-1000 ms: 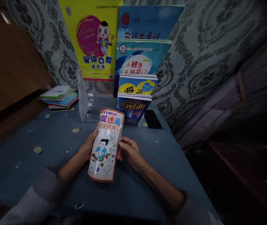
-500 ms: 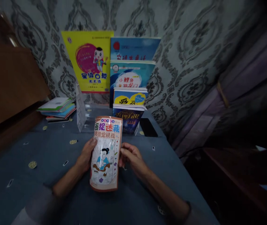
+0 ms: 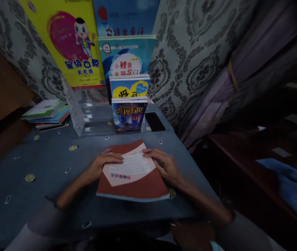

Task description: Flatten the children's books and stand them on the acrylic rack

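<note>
Between my hands, low over the table, is a thin paperback book (image 3: pixel 138 186). It shows a reddish-brown face with a slanted white panel of small print, and its coloured title reads upside down. My left hand (image 3: pixel 108 160) grips the book's left side, fingers lying over the panel and thumb hidden. On the opposite side my right hand (image 3: pixel 165 165) holds it the same way, fingertips on the panel. Beyond the book stands a clear stepped rack (image 3: pixel 73 109) holding several upright books, the nearest a dark blue book (image 3: pixel 129 116).
A yellow workbook (image 3: pixel 85 78) stands at the rack's back left, with blue books beside it. Left of the rack lies a pile of thin books (image 3: pixel 50 113). A black phone (image 3: pixel 155 122) lies to the right. Patterned wallpaper and a tied curtain (image 3: pixel 213 94) border the blue-covered table (image 3: pixel 49 157).
The upright, curled book with its illustrated cover showing has been turned over and tipped flatter, so its reddish-brown side now faces up. My right hand has shifted right. The view has tilted down.
</note>
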Demonstrator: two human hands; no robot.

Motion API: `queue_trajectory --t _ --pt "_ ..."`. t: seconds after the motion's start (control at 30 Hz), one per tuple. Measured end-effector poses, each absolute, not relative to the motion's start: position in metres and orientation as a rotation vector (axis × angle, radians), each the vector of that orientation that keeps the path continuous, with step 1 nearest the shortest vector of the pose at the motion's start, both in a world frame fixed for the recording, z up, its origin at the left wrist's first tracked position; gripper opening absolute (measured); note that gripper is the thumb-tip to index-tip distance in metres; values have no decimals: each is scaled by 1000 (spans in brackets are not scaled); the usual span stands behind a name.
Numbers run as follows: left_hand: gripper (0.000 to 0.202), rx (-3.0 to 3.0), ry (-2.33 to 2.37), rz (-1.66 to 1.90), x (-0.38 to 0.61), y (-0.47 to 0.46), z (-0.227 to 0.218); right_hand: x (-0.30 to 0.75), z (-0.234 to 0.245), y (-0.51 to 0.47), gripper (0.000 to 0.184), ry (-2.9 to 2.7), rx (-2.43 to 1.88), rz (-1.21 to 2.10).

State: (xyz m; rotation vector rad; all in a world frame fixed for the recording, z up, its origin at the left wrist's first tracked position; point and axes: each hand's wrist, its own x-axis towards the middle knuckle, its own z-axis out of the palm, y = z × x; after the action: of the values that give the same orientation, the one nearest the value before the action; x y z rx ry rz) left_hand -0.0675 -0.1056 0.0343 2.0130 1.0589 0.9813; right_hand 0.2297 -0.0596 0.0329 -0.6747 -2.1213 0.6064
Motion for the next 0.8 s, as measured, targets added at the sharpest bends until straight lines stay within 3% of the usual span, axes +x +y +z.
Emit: queue_trajectory --t 0.13,0.27,0.57,0.8 --pt "29 2283 1041 803 -72 -123 12 244 14 -75 27 -2391 -644 531" --pt "25 2413 1020 792 -72 -127 2 230 26 -81 27 -2560 -722 487" --pt "21 2461 1094 753 -63 -135 18 128 33 -95 54 -2407 -686 1117" --pt "24 2393 1093 764 -66 -132 6 142 22 -68 64 -2510 -1037 886"
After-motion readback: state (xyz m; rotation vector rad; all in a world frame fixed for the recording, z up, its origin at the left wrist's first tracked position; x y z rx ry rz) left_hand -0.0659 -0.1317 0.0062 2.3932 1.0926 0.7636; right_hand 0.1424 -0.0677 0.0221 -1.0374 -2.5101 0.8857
